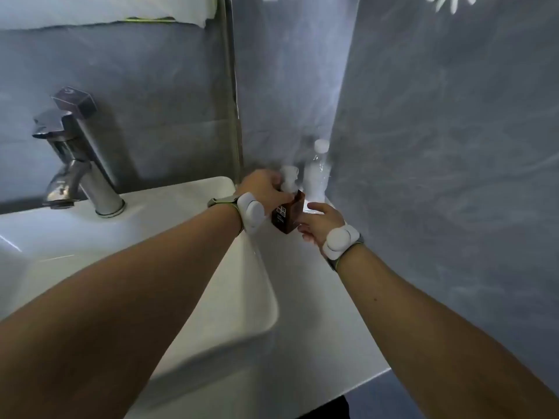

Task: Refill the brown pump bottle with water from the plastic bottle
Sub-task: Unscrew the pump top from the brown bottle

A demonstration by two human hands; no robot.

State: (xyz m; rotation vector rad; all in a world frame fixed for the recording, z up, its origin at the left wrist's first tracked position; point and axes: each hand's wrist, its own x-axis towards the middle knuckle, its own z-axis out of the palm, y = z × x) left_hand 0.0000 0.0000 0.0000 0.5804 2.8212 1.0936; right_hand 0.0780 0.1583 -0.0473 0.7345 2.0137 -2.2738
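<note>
Both forearms [151, 282] are bare, each wrist wearing a grey-green strap [222, 202] carrying rounded white pods [338, 240].

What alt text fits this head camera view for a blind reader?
Two hands hold a brown pump bottle beside a white sink: the left hand grips its white pump, the right hand holds its body. A capped plastic bottle stands behind.

It is a tight corner: the grey side wall [438, 192] closes in just right of the plastic bottle [315, 179], with the back wall directly behind it. The brown pump bottle [286, 217] stands in front, barring a straight reach. Nearer in, the counter [320, 303] strip gives passage — the tap [81, 158] stands well off left, beyond the sink [230, 285].
</note>
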